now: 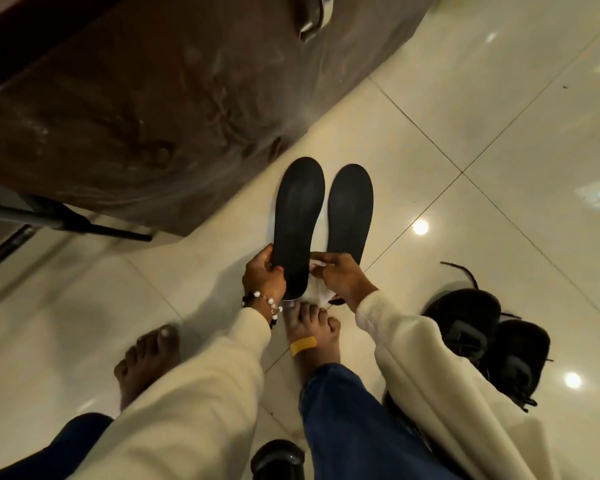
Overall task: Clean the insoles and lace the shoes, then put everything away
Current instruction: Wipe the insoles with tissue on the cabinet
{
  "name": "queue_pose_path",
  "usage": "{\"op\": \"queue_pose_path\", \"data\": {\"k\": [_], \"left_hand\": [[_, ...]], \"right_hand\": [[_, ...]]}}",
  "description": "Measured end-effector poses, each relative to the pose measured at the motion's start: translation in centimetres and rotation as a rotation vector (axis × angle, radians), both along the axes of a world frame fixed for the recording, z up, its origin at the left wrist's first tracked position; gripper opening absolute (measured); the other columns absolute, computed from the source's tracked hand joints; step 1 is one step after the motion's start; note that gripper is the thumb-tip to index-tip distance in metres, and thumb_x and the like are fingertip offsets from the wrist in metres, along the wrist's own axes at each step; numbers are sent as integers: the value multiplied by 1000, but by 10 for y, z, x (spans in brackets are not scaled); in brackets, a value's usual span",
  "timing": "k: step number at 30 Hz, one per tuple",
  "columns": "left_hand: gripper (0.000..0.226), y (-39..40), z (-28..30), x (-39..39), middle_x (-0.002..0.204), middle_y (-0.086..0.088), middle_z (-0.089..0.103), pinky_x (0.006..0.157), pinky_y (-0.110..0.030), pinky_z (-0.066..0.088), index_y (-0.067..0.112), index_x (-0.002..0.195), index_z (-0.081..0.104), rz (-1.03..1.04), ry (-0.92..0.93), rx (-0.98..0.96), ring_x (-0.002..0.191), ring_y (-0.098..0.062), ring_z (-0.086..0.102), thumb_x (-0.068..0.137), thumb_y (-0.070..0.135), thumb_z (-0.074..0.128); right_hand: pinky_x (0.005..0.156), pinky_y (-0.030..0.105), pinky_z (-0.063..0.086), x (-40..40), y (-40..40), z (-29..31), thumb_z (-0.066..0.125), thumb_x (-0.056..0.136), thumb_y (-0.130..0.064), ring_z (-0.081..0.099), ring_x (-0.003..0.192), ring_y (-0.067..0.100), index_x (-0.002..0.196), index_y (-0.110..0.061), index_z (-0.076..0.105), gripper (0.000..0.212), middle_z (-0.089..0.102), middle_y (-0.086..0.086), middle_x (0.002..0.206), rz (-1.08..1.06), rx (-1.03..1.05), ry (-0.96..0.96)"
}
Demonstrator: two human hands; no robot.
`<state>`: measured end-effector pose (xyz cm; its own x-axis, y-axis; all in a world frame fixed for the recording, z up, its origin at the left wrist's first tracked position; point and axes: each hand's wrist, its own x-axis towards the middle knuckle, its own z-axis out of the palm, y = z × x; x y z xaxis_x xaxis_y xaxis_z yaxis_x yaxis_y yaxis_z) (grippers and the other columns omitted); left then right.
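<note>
Down by my bare feet, my left hand [262,275] gripped the left insole [297,221] near its heel, thumb curled over the edge, holding it toe-up above the tiles [465,116]. Just beside it the right insole [350,211] lay flat on the floor — the two nearly parallel, not touching. My right hand [336,277] pinched a white wipe [317,289] against the held insole's heel. Farther right, the black shoes [485,337] sat on the floor — laces loose.
</note>
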<state>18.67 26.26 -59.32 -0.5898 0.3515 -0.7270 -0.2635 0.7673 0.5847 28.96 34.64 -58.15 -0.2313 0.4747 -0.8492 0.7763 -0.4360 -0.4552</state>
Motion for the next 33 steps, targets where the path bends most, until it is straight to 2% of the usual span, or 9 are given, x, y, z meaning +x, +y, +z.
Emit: {"op": "queue_pose_path", "data": {"k": [6, 10, 13, 15, 17, 20, 23, 27, 33], "left_hand": [[57, -3, 32, -10, 146, -8, 44, 108, -37, 39, 15, 144, 41, -101, -5, -54, 133, -27, 43, 91, 3, 58], [49, -8, 75, -34, 137, -5, 54, 107, -34, 39, 12, 137, 51, -159, -40, -23, 127, -25, 50, 89, 5, 62], [46, -16, 118, -51, 122, -13, 64, 102, -38, 46, 8, 128, 58, -213, -42, 9, 113, -26, 59, 83, -1, 65], [39, -19, 153, -60, 112, -20, 66, 83, -27, 54, 6, 122, 59, -214, -50, 44, 96, -25, 62, 84, -4, 60], [31, -28, 200, -66, 98, -16, 66, 53, -9, 47, 7, 119, 58, -224, -8, 64, 78, -22, 60, 89, -1, 55], [29, -46, 258, -75, 93, -17, 62, 37, -7, 35, -2, 120, 57, -221, 68, 133, 61, -16, 54, 91, -1, 55], [26, -88, 319, -85, 94, -15, 66, 36, -10, 36, 0, 116, 62, -165, 167, 166, 62, -17, 57, 90, 1, 59], [21, -157, 384, -97, 101, -15, 70, 47, -15, 46, 5, 110, 66, -69, 258, 227, 70, -20, 61, 90, 2, 59], [20, -286, 443, -110, 89, -10, 69, 50, -15, 48, 5, 108, 66, 225, 375, 317, 63, -14, 62, 94, 4, 53]], "right_hand": [[80, 32, 50, 3, 8, 27, 59, 92, -21, 55, 108, 28, 115, -18, 67, 25, 59, 3, 121, -79, 33, 33], [85, 43, 54, 1, 11, 74, 65, 88, -21, 60, 84, 24, 88, -16, 68, 6, 64, 3, 88, -204, 34, 109], [79, 41, 51, -7, 7, 125, 68, 85, -15, 60, 77, 24, 91, -6, 69, 10, 64, 9, 85, -270, -13, 208], [78, 39, 51, -15, 3, 160, 70, 84, -13, 61, 81, 23, 101, -2, 68, 21, 65, 12, 91, -249, -31, 263], [79, 39, 53, -25, -4, 200, 72, 82, -13, 63, 86, 24, 103, -3, 69, 23, 67, 11, 95, -182, -35, 320], [74, 36, 56, -44, -18, 255, 72, 82, -11, 64, 83, 22, 106, -3, 66, 25, 66, 10, 93, -115, -50, 422], [81, 39, 54, -64, -50, 317, 69, 83, -8, 64, 84, 21, 100, -4, 67, 17, 68, 9, 91, -6, -63, 526], [58, 25, 56, -90, -102, 381, 64, 86, -4, 67, 69, 13, 91, -7, 68, 7, 73, 0, 73, 119, -67, 640], [84, 35, 53, -130, -197, 442, 63, 86, -4, 65, 87, 23, 100, 0, 67, 15, 69, 15, 99, 288, -111, 739]]}}
